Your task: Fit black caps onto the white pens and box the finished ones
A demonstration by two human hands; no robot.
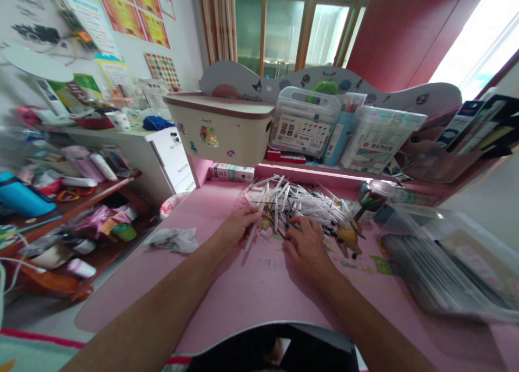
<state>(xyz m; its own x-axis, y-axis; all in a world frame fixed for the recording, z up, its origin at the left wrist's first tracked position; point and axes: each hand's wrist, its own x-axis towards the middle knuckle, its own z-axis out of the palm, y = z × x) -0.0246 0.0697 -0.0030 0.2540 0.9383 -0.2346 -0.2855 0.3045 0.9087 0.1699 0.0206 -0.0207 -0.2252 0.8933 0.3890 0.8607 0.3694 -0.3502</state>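
Your left hand (242, 226) pinches a white pen (252, 236). Your right hand (308, 247) has curled fingers at the near edge of the pile (298, 198) of pens, twelve o'clock from you; I cannot tell whether it grips any. A clear box (458, 220) sits at three o'clock, crumpled plastic (172, 239) at nine.

We face a wood-framed window (284, 31) at twelve o'clock, a beige curtain (219, 23) towards eleven. At ten we have a white wall (187, 34); at two, daylight glares through a bright window (484, 53) beside a red panel (413, 28).
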